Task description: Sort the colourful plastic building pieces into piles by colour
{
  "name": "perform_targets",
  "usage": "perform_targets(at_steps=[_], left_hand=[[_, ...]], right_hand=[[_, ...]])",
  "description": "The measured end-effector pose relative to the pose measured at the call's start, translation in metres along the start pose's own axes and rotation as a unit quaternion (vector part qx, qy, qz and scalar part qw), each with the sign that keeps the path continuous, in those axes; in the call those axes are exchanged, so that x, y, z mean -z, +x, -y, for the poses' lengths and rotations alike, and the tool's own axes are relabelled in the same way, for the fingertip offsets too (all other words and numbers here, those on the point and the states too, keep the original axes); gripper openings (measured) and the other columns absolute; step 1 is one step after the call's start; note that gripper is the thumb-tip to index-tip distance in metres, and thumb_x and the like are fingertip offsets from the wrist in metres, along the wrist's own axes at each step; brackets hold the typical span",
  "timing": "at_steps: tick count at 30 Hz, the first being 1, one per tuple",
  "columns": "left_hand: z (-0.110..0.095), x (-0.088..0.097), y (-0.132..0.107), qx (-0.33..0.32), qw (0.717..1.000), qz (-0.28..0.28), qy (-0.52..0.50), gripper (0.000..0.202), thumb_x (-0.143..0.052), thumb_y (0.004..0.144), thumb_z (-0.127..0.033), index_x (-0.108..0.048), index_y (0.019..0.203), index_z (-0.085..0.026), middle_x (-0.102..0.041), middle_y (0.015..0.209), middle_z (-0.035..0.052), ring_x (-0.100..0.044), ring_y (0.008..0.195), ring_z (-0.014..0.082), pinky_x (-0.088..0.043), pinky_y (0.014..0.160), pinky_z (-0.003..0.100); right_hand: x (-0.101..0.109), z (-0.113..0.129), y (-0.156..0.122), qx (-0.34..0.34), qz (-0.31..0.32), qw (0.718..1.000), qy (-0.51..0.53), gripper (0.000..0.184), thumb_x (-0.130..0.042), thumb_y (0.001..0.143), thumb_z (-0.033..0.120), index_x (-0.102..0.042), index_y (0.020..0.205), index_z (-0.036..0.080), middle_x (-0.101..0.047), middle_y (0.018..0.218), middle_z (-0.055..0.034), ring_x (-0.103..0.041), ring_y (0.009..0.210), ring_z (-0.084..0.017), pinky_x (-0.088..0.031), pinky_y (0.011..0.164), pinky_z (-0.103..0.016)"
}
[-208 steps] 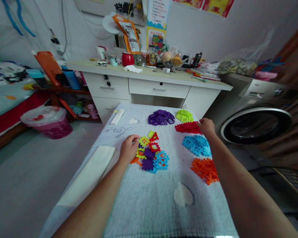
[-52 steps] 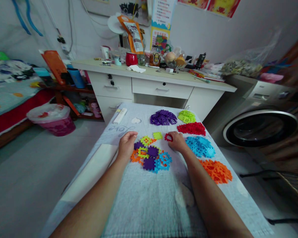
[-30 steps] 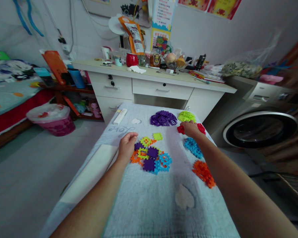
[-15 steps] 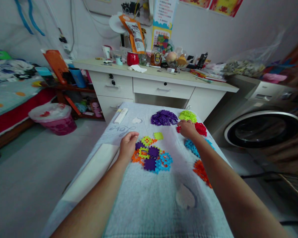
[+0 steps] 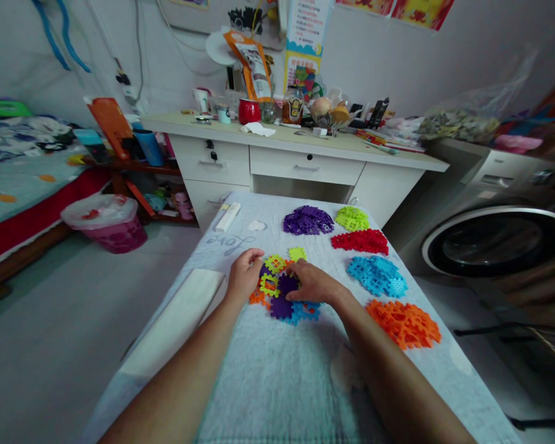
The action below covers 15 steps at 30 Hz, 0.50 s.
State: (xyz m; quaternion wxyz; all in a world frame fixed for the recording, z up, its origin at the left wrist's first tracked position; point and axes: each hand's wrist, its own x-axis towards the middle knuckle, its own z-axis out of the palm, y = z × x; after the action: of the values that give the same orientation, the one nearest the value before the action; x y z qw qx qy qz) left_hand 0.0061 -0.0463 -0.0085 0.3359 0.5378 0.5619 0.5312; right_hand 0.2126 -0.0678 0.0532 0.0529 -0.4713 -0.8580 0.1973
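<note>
Several flat, notched plastic interlocking pieces [image 5: 281,307] in purple, yellow-green, orange and blue lie in a mixed heap in the middle of the cloth-covered table [image 5: 268,370]. My left hand [image 5: 244,274] rests at the heap's left edge, fingers loosely curved, thumb and fingertips slightly apart. My right hand [image 5: 312,282] is over the heap's right side, with thumb and fingers apart around a purple square piece [image 5: 287,283]. Part of the heap is hidden under that hand. A yellow-green square piece [image 5: 298,253] lies just beyond its fingertips.
Sorted piles lie to the right: purple [image 5: 308,221], yellow-green [image 5: 352,218], red [image 5: 361,241], blue [image 5: 377,275] and orange [image 5: 404,324]. A long white box [image 5: 180,320] and a small white box [image 5: 228,217] lie left. Beyond stands a white desk [image 5: 305,165].
My right hand has moved from the red pile back left and nearer to the mixed heap, uncovering the red, blue and orange piles. My left hand stays beside the heap. The view shifted slightly.
</note>
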Motion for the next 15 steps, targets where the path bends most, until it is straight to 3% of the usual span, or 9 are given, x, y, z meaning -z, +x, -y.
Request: perform_targets(at_steps=[10,15], left_hand=[[0.009,-0.002,0.002,-0.019,0.999,0.015,0.025,0.022,-0.058,0.075,-0.029,-0.071,0.092,-0.021,-0.073,0.09,0.0038,-0.066,0.091,0.0222,-0.049,0.088,0.035],[0.009,-0.002,0.001,-0.023,0.999,0.019,0.029,0.022,-0.058,0.075,-0.028,-0.071,0.092,-0.022,-0.072,0.088,0.0034,-0.066,0.09,0.0221,-0.049,0.087,0.035]], right_hand=[[0.02,-0.01,-0.006,-0.014,-0.009,0.993,0.115,0.016,-0.058,0.084,0.019,-0.069,0.096,0.017,-0.07,0.087,-0.0024,-0.061,0.076,-0.015,-0.044,0.069,-0.024],[0.029,-0.027,0.002,-0.032,-0.12,0.987,0.1,0.013,-0.056,0.084,0.016,-0.068,0.081,0.017,-0.068,0.085,-0.0039,-0.06,0.083,-0.016,-0.044,0.077,-0.027]])
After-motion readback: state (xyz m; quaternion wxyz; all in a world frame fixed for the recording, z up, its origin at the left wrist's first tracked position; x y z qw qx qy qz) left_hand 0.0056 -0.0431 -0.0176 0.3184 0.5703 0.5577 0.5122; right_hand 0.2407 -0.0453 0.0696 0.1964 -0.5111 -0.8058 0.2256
